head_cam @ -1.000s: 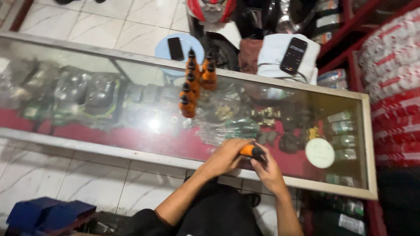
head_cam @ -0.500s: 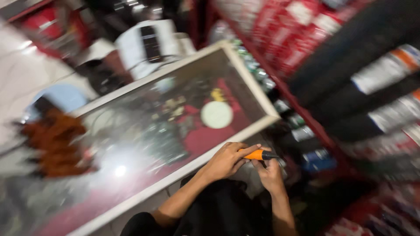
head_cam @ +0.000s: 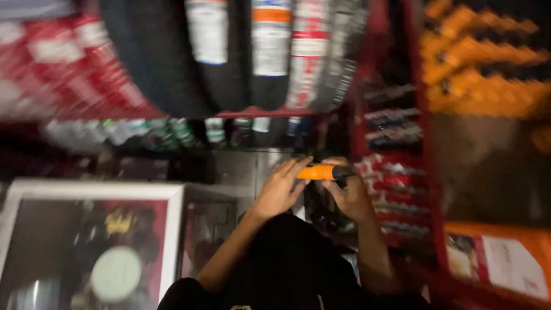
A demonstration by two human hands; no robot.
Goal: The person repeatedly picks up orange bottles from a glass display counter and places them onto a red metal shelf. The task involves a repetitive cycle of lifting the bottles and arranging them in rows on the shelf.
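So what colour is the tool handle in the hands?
The tool handle is orange with a black tip, seen in the head view.

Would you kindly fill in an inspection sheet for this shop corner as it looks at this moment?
Surface: glass-topped display counter at lower left, white-framed, small parts inside, blurred.
Job's things: orange-handled tool with a dark tip, held level in front of the person.
Clutter: round pale disc in the counter; orange box at lower right.
Grippers: left hand has its fingers on the handle; right hand grips the tool from below near the dark end.
Cables: nothing seen.
Surroundings: wrapped tyres above a red shelf; orange packages at upper right; picture motion-blurred.
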